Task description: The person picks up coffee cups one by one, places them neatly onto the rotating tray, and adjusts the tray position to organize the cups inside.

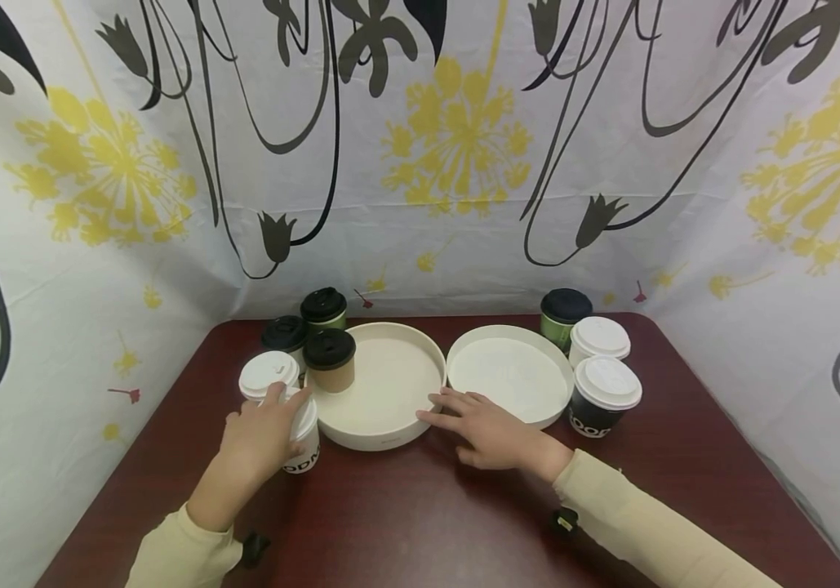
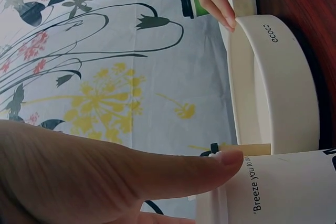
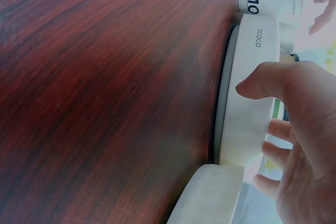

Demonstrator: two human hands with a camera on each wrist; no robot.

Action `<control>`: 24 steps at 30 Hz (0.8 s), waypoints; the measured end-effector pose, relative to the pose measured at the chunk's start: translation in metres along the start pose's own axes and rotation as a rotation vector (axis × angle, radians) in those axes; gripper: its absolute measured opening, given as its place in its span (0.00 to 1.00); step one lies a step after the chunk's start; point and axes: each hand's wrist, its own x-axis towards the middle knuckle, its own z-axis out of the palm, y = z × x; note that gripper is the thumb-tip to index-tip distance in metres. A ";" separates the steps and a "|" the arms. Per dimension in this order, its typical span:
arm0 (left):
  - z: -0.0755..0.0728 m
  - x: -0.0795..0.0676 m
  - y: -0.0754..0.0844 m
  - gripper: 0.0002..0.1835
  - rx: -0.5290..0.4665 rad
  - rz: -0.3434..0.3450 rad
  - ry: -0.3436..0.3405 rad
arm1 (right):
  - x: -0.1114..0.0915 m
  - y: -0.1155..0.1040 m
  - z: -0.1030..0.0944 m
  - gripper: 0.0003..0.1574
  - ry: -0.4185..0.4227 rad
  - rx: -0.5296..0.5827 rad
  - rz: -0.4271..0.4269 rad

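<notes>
My left hand (image 1: 254,433) grips a white paper coffee cup (image 1: 307,449) with a white lid, at the left front of the table. In the left wrist view the thumb presses on the white cup's side (image 2: 283,187) just below the lid; the other fingers are mostly hidden. A brown paper cup (image 1: 333,379) with a black lid stands in the left round cream tray (image 1: 379,441). My right hand (image 1: 496,433) reaches over that tray's right front rim with relaxed fingers and holds nothing. Whether the fingertips touch the rim I cannot tell.
A second round tray (image 1: 508,371) adjoins the first. Behind my left hand stand a white-lidded cup (image 1: 268,371), a black-lidded cup (image 1: 285,333) and a green cup (image 1: 326,306). At right are a green cup (image 1: 557,331), a white-lidded cup (image 1: 600,336) and a black cup (image 1: 592,415).
</notes>
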 end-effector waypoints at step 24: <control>0.000 0.003 -0.002 0.41 0.072 0.025 0.040 | 0.000 0.001 0.002 0.49 0.011 0.007 -0.006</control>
